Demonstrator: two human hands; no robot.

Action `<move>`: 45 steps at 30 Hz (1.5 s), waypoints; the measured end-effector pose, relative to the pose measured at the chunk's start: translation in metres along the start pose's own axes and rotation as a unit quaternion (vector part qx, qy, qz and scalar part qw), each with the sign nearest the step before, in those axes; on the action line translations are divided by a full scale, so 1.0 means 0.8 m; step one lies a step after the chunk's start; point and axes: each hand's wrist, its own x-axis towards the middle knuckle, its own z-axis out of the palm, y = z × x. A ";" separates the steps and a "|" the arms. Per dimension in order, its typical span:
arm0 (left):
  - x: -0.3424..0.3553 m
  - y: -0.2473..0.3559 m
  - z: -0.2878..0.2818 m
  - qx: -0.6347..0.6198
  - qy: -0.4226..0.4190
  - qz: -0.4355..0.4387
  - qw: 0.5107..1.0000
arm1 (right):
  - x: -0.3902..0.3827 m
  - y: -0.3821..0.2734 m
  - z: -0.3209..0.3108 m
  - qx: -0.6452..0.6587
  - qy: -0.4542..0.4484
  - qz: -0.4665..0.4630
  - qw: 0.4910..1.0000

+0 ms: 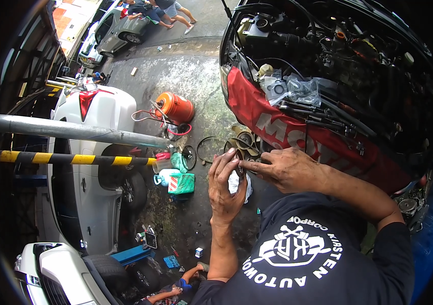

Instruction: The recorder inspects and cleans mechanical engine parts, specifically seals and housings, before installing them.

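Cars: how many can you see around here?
4: a white car at left, another white one lower left, a grey one top left, and the open-hooded car at right. Others may be hidden.

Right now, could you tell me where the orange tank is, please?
In the head view the orange tank lies on the concrete floor, upper left of both hands, between the white car and the red fender cover.

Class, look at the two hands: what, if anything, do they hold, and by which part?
The left hand pinches a small dark ring-shaped part by its rim; the right hand touches it with a fingertip. What the part is cannot be told.
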 end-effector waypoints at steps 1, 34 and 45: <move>0.000 -0.001 0.000 0.002 -0.002 0.003 1.000 | -0.002 -0.001 0.003 0.062 -0.001 0.010 0.998; 0.006 -0.054 0.049 -0.256 -0.052 -0.254 0.931 | -0.195 0.238 0.089 -0.022 0.111 0.478 0.871; 0.089 -0.117 0.100 -0.249 -0.196 -0.214 0.924 | -0.288 0.272 0.027 0.037 0.400 0.640 0.655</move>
